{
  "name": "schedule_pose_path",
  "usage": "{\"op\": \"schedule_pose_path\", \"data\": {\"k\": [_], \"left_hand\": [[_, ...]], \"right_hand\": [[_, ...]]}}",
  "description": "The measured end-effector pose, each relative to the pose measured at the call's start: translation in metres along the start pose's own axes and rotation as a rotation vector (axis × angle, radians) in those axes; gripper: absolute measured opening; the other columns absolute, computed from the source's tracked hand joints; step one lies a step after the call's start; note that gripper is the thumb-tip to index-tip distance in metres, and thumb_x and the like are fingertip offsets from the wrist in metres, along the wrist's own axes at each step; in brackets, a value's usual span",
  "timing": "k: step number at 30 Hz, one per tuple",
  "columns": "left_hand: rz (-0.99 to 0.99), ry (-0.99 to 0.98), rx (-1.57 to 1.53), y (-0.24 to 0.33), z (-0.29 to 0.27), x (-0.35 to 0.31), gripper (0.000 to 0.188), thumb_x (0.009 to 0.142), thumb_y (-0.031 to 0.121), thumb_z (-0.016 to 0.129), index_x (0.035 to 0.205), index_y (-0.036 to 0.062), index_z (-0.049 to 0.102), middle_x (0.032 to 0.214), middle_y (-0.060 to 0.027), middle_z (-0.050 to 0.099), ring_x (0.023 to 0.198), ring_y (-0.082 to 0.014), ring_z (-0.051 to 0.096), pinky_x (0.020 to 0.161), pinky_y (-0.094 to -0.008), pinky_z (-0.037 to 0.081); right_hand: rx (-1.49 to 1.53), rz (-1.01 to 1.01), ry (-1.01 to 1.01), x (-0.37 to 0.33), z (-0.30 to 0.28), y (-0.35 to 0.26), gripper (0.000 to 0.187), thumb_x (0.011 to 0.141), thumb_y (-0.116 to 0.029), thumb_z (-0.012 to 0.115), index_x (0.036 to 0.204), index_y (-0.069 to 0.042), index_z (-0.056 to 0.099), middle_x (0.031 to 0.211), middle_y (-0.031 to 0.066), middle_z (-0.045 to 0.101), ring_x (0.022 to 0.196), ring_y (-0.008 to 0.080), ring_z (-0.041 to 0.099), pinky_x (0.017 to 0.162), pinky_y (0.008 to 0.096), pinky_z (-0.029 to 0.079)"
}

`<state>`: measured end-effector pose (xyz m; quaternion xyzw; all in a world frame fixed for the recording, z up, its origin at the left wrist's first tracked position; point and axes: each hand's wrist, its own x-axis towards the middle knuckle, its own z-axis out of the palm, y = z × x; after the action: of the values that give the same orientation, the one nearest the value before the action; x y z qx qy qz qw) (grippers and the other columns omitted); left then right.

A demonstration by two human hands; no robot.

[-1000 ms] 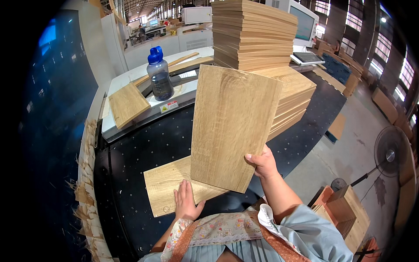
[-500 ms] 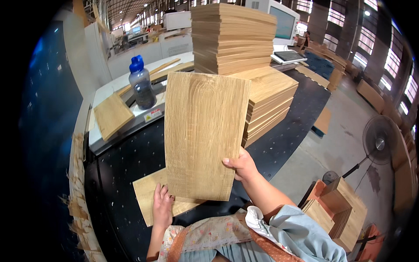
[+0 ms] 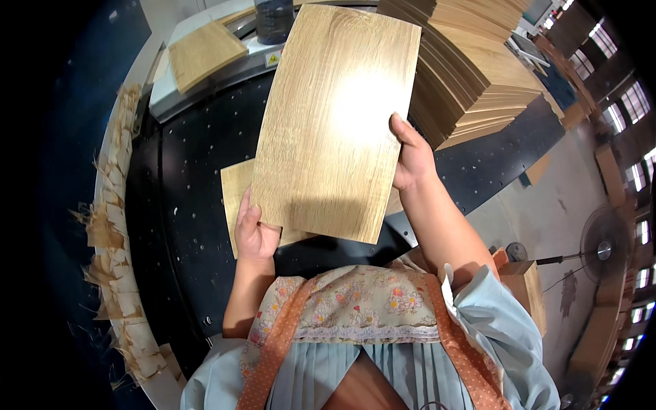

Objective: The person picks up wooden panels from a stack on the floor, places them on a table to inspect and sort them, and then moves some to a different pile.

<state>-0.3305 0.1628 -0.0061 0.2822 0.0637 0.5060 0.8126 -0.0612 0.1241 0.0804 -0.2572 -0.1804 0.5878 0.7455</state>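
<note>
Left hand (image 3: 258,236): half curled at the seven o'clock corner of our wood-grain board (image 3: 335,130); whether it pinches, we cannot tell.
Right hand (image 3: 413,160): pinching its edge at three o'clock, thumb in front.
Our board: raised above the black table (image 3: 198,157).
Second board (image 3: 234,179): on the table, at eight o'clock.
Board stack (image 3: 471,75): beyond, two o'clock.
Bottle (image 3: 275,22): eleven o'clock, partly cut off.

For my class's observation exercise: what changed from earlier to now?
The left hand rose from the lower board to the raised board, at its lower left corner. The right hand still grips it, higher on its right edge. The lower board and stacked boards stayed.
</note>
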Motion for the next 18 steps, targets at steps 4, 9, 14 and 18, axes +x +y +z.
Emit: {"op": "schedule_pose_path", "data": {"k": [4,9,14,18], "left_hand": [[0.021,0.029,-0.034,0.0,0.003,0.003,0.063,0.085,0.021,0.059,0.134,-0.0049,0.029,0.133,-0.0178,0.044,0.123,-0.0272,0.043,0.104,-0.0403,0.034],[0.039,0.002,-0.038,0.005,0.003,0.003,0.062,0.09,0.038,0.052,0.134,-0.0017,0.032,0.133,-0.0147,0.044,0.124,-0.0262,0.042,0.105,-0.0408,0.031],[-0.074,0.185,-0.113,0.008,0.01,-0.001,0.07,0.09,0.057,0.036,0.135,0.0034,0.035,0.135,-0.0116,0.044,0.124,-0.027,0.041,0.103,-0.0436,0.032],[-0.114,0.183,-0.085,0.01,0.019,-0.001,0.074,0.091,0.06,0.028,0.136,0.0018,0.034,0.135,-0.0128,0.043,0.125,-0.028,0.04,0.104,-0.0456,0.03]], "right_hand": [[0.028,0.059,-0.001,0.009,0.002,0.001,0.044,0.092,-0.023,0.049,0.127,0.002,0.04,0.121,0.0198,0.052,0.108,0.033,0.054,0.091,0.046,0.046],[-0.041,0.061,0.058,0.015,0.0,0.011,0.053,0.091,-0.029,0.049,0.132,0.002,0.035,0.129,0.0241,0.045,0.115,0.0387,0.048,0.096,0.0519,0.04],[-0.036,0.093,0.072,0.012,-0.011,0.009,0.049,0.092,-0.027,0.046,0.131,0.002,0.036,0.129,0.0223,0.045,0.117,0.0376,0.047,0.1,0.0492,0.037],[0.044,0.079,-0.023,0.012,-0.027,0.005,0.048,0.091,-0.022,0.049,0.133,-0.001,0.036,0.13,0.0184,0.047,0.116,0.036,0.047,0.099,0.049,0.038]]}}
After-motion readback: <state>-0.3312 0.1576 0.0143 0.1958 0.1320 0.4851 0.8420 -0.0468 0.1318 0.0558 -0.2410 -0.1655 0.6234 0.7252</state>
